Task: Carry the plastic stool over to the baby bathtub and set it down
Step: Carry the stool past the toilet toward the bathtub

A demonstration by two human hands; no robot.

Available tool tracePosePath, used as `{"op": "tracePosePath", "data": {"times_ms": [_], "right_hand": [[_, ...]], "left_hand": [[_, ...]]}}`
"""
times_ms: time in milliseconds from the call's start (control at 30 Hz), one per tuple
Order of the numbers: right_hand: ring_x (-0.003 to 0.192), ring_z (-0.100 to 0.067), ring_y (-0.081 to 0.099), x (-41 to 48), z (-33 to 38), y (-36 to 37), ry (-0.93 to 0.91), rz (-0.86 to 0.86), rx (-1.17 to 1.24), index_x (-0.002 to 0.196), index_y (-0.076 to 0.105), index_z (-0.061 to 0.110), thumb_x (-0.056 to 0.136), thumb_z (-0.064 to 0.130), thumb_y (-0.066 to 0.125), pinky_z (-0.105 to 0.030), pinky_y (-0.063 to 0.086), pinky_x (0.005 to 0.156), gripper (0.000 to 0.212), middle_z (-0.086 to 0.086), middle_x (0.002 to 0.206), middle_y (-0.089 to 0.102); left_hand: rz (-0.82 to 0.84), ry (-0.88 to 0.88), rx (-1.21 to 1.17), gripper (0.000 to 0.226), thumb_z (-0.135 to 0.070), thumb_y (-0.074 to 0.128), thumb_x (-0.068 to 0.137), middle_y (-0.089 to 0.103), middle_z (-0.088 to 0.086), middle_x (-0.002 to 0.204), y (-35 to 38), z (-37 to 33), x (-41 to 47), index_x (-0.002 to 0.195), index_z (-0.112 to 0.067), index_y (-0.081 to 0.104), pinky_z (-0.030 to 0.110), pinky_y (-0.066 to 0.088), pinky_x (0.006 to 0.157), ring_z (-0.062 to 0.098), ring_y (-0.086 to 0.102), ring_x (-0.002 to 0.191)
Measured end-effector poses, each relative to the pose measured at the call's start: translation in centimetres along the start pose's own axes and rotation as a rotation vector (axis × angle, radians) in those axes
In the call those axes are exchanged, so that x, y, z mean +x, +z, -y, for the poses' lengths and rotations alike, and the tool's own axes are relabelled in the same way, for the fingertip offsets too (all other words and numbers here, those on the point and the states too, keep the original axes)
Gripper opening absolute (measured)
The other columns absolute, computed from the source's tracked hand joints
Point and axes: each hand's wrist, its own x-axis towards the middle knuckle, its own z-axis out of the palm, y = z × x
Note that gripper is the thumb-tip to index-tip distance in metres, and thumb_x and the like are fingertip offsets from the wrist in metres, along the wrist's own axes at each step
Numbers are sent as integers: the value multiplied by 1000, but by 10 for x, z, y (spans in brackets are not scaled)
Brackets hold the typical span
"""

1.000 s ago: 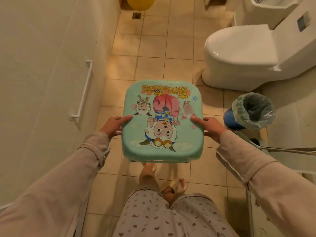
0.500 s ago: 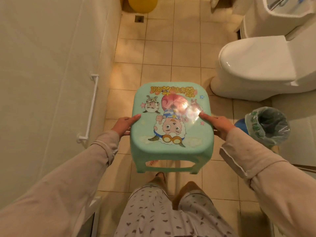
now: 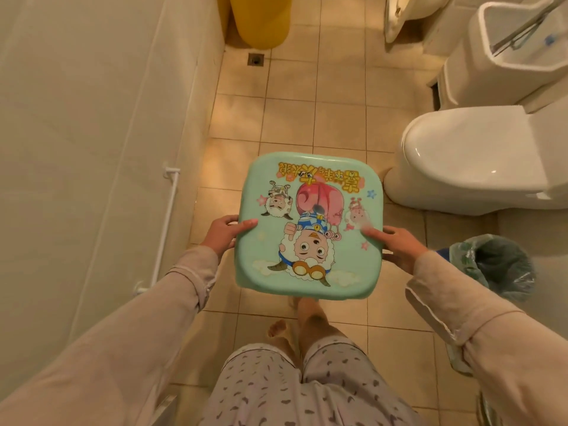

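Scene: A head-worn view looking down at a tiled bathroom floor (image 3: 289, 118), with two sleeved arms reaching forward.
Stool: A mint-green plastic stool (image 3: 309, 226) with a cartoon print on its seat is held in the air, seat up and roughly level, above the person's bare feet.
Left hand: The left hand (image 3: 222, 233) clasps the stool's left edge, thumb lying on the seat and fingers tucked underneath, out of sight.
Right hand: The right hand (image 3: 399, 245) clasps the right edge the same way, thumb on top.
Grip: Both grips are closed firmly on the stool's rim, one on each side.
Arms: Both arms are stretched forward and slightly inward, elbows low, wrists nearly straight.
Surroundings: A white toilet (image 3: 467, 161) sits to the right; a lined bin (image 3: 495, 265) stands near the right wrist; a yellow tub-like object (image 3: 261, 20) sits at the far end of the floor.
Destination: The bathtub cannot be identified with certainty.
Advice: Likely best to keep the seat level, steer between wall and toilet, and lower all legs together.
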Motion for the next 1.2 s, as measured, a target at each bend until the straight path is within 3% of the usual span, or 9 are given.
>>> {"op": "tracePosePath", "data": {"times_ms": [133,233,400,500,733,833,967,1100,1200], "right_hand": [[81,-17,64,36,46,0,21,0,-5,113,56,2,74,31,69,-27,49,64,51,-5,91,68],[81,-17,65,56,83,-4,11,-5,37,110,59,3,69,35,72,-27,49,62,54,-5,91,69],[90,-22,62,85,143,-17,10,-21,40,113,58,3,68,37,73,-27,48,65,58,-10,107,66],[93,-24,62,102,168,-24,-9,-8,15,112,59,2,69,37,72,-29,51,74,57,-9,101,68],[97,-23,62,140,213,-28,20,43,-4,113,57,4,68,30,73,-31,49,81,54,-5,96,69],[95,-22,62,162,246,-19,29,25,51,115,56,4,66,30,75,-29,50,72,59,-8,101,67],[81,-14,62,192,306,-1,9,0,103,106,62,7,52,38,77,-25,47,65,64,-2,87,68],[89,-19,62,217,351,4,-14,-17,53,108,61,6,52,44,76,-30,47,83,69,-3,94,68],[94,-23,62,233,383,6,-24,-43,53,108,60,5,69,35,72,-32,48,84,51,-8,101,68]], "left_hand": [[-57,-9,-11,49,-18,65,79,58,23,128,6,-38,33,121,5,53,39,47,83,23,55,96],[-84,11,8,49,-19,65,79,59,23,126,9,-70,55,120,5,53,27,46,66,24,56,96],[-111,69,27,52,-15,66,79,58,22,128,17,-122,85,125,3,50,22,45,65,23,55,96],[-99,76,63,57,-14,67,79,57,22,128,19,-148,101,129,3,47,23,50,61,22,55,97],[-24,31,188,65,-10,70,75,59,25,125,8,-198,142,133,-1,41,43,46,96,31,58,107],[-8,40,175,64,-10,70,75,59,25,126,-1,-231,174,132,0,43,39,47,92,29,58,104],[2,44,121,60,-11,68,78,55,19,132,-15,-289,221,131,2,45,33,44,84,29,57,109],[19,53,124,57,-14,66,79,55,19,133,-24,-331,251,130,2,47,32,45,84,31,56,118],[38,66,142,56,-13,66,80,56,19,132,-29,-359,275,131,1,47,31,49,82,26,58,107]]}}
